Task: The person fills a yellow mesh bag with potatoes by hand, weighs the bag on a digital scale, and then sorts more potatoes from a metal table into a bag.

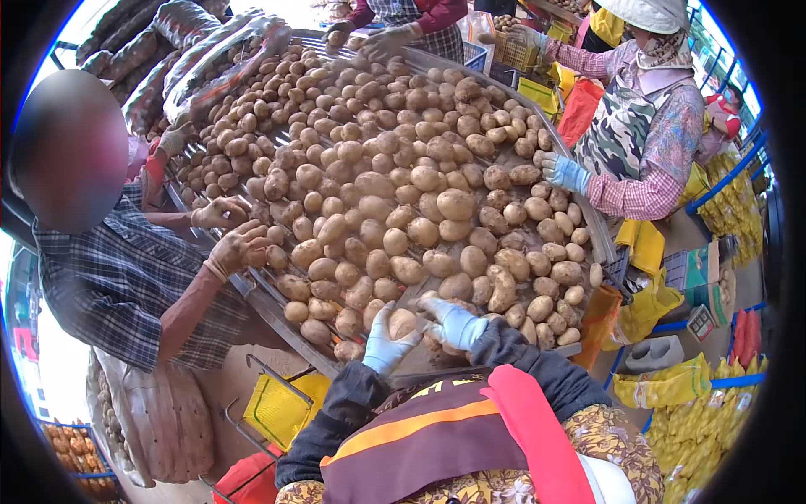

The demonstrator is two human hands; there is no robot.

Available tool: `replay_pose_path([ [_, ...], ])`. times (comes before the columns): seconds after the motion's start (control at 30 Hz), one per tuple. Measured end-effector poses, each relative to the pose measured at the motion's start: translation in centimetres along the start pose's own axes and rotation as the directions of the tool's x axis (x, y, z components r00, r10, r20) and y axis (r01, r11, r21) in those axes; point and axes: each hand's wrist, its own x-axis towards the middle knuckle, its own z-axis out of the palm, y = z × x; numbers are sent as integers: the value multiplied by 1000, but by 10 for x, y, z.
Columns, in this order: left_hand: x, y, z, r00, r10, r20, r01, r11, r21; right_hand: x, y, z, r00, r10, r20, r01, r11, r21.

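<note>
Potatoes [369, 185] cover a large metal sorting table [277, 336] in front of me. At its near edge, my left hand [388, 343], in a pale blue glove, has its fingers curled around a potato [403, 322]. Just to the right is my right hand [455, 324], gloved the same way. Its fingers reach left, spread over the potatoes, and it seems to grip none. The underside of this hand is partly hidden.
Co-workers stand around the table: a person in a checked shirt [126, 277] at left, another in camouflage [630, 126] at right, one at the far side. Full mesh sacks [159, 412], a yellow bag on a metal frame [281, 407] and blue rails [739, 380] flank me.
</note>
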Motion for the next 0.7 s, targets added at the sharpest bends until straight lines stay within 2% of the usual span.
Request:
replay_pose_path([
  [0.03,5,-32,-4,993,114,-20,-114,993,25,4,7,10,998,-6,56,7,1000,-28],
  [0.07,-1,-11,-2,993,117,-13,-116,993,24,5,0,12,997,65,45,-67,996,63],
  [0.1,-12,14,-6,996,-86,10,86,994,-72,8,8,14,996,91,-19,-90,995,45],
  [0.13,-14,32,-7,957,-283,59,289,944,-159,11,17,13,989,120,-89,-119,993,26],
  [0.17,-15,28,-7,964,-267,15,266,951,-161,9,14,7,986,127,-107,-125,992,21],
  [0.23,-18,25,-8,966,-258,-27,251,955,-155,3,10,-1,990,137,27,-138,920,366],
  [0.27,-18,25,-4,973,-224,-59,214,967,-141,1,8,0,948,242,208,-311,847,430],
  [0.3,-19,30,1,979,-204,-11,202,974,-98,-5,0,5,945,231,234,-320,809,493],
  [0.33,-19,30,3,970,-233,72,240,962,-127,-5,-10,8,922,305,237,-379,833,403],
  [0.37,-20,42,13,968,-227,107,247,936,-252,-8,-8,15,902,345,258,-430,763,482],
  [0.4,-16,35,12,964,-160,211,225,914,-337,-10,-4,15,928,302,216,-370,794,482],
  [0.43,-15,36,16,960,-188,208,256,891,-375,-9,22,27,953,287,92,-300,866,399],
  [0.47,-12,33,15,935,-250,252,341,832,-439,-15,26,18,957,288,27,-275,878,392],
  [0.5,-6,14,6,888,-380,258,459,733,-503,-22,27,10,975,200,-100,-184,972,148],
  [0.53,-3,9,4,874,-401,274,485,694,-533,-30,25,3,978,91,-186,-114,987,-116],
  [0.6,7,-2,4,841,-472,264,517,557,-650,-42,18,-8,999,-33,39,45,928,-370],
  [0.67,11,-10,1,844,-457,281,518,561,-645,-57,1,-17,969,82,233,74,804,-590],
  [0.7,13,-14,0,846,-457,276,513,554,-655,-60,4,-18,942,166,293,96,700,-708],
])
